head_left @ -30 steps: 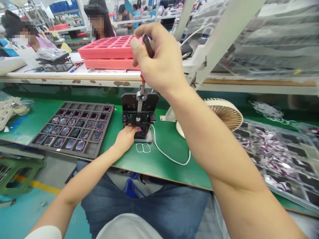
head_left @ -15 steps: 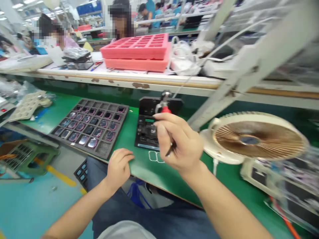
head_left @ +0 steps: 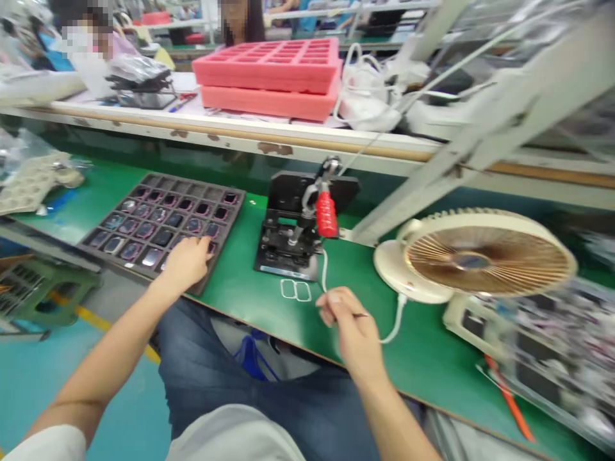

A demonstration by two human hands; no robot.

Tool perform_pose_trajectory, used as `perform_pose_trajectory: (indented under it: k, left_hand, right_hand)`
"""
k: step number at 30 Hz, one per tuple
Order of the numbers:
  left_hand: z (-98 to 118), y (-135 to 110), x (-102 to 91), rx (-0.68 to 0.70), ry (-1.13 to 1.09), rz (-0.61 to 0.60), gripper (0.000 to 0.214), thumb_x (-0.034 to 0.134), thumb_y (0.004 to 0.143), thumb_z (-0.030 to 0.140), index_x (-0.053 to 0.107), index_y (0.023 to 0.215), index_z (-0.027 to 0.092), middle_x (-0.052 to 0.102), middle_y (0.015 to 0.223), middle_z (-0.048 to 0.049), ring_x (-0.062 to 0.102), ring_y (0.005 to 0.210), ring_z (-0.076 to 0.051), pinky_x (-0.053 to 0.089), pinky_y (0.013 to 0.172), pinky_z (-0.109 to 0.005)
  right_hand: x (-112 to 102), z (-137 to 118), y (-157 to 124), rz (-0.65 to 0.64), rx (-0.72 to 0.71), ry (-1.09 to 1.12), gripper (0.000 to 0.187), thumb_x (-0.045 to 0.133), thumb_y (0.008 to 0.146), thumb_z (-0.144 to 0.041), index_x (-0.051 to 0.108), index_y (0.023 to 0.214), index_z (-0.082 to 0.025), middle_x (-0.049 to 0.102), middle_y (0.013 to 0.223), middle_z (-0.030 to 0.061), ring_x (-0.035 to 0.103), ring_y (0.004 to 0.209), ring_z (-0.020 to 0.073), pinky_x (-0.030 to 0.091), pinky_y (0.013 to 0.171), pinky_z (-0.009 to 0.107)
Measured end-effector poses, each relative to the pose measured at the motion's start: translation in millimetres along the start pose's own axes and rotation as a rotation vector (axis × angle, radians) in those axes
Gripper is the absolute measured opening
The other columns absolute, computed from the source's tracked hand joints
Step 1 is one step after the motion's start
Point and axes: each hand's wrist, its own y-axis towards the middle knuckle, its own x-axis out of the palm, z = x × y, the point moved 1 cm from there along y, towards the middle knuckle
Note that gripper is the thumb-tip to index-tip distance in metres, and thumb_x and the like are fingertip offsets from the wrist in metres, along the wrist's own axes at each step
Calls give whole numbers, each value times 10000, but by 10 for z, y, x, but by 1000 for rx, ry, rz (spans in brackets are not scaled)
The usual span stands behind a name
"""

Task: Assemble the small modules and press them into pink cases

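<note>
My left hand (head_left: 188, 264) is over the near right part of a dark grey compartment tray (head_left: 204, 285). Its fingers are bent together at a small dark screen piece (head_left: 212, 248); their grip is partly hidden. Several similar screens with pinkish edges lie in the tray's cells. My right hand (head_left: 353, 323) is closed in a pinch above the green bench, with a thin dark tool (head_left: 360, 315) showing between thumb and fingers. Ahead of it stands a black clamp fixture (head_left: 283, 240) with a red handle (head_left: 326, 214). Two joined white frame outlines (head_left: 295, 291) lie before the fixture.
A cream fan (head_left: 490, 256) stands at right, its white cable (head_left: 396, 326) running over the bench. Beyond it are bins of parts (head_left: 542, 358). Pink foam trays (head_left: 269, 77) sit on the shelf behind. A slanted white post (head_left: 408, 192) rises beside the fixture.
My right hand has come away from the clamp's red handle, down and to the right. My left hand has moved from the bench edge up and left onto the tray.
</note>
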Motion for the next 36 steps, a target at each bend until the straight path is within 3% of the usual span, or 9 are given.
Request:
perform_pose_trajectory:
  k: [4,7,10,13,17,19,21,26,36]
  left_hand:
    - [-22,6,-34,56,-43,-62,479,538,998,223,639,1433,51,729,1131,-281,692,1085,-451,510,992,-556]
    - [-20,28,-4,52,-121,-73,508,515,989,226,642,1449,52,718,1138,-285,684,1102,-462,486,1035,-607]
    - [-92,76,-19,11,-254,-64,515,514,973,242,665,1436,73,726,1129,-261,683,1129,-449,472,1068,-628]
    - [-194,27,-142,-48,-429,-48,533,454,1030,329,608,1497,121,748,1165,-204,726,1069,-355,558,994,-531]
    - [70,-318,-308,-168,-1368,-104,618,641,1004,431,516,1558,185,739,1288,-188,752,1040,-291,602,859,-391]
    - [442,-540,-302,-243,-1843,-254,589,784,935,369,598,1464,189,734,1310,-202,753,1022,-282,588,803,-343]
    - [862,-738,-246,-297,-2012,-383,448,767,973,373,650,1352,165,750,1253,-207,755,945,-254,570,711,-302]
    - [1525,-1025,-117,-263,-1922,-357,338,718,1032,415,623,1292,221,713,865,-19,657,628,-117,542,581,-231]
    - [1642,-1072,-202,-235,-1720,-339,346,635,1069,479,604,1323,246,684,1043,-27,628,672,-89,582,662,-262]
  right_hand:
    - [-107,160,-254,35,79,-183,466,421,1154,-486,689,878,-223,662,881,62,649,871,236,500,819,374]
    - [-276,133,-322,-82,116,-317,418,522,1123,-518,709,879,-234,682,849,45,640,795,220,486,771,356]
    - [-385,140,-348,-191,111,-181,297,619,1094,-484,800,1009,-265,762,947,34,703,828,205,536,764,317]
    - [-356,193,-371,-138,66,-26,167,739,1033,-417,839,1112,-309,799,1052,29,756,916,205,595,827,283]
    - [-109,133,-405,-58,2,152,138,808,980,-265,849,1088,-339,795,1023,13,768,882,185,634,780,249]
    - [51,17,-407,-40,-64,240,201,779,987,-184,842,1110,-330,782,1122,31,772,951,197,655,822,278]
    - [201,-114,-399,-28,-156,286,267,745,987,-97,826,1138,-303,765,1234,56,765,1086,232,659,938,352]
    - [427,-283,-427,-58,-388,283,421,715,932,59,770,1244,-219,778,1245,92,719,1252,309,600,1122,543]
    - [403,-197,-552,-24,-416,218,471,709,916,107,748,1298,-165,758,1301,128,714,1268,333,646,1067,538]
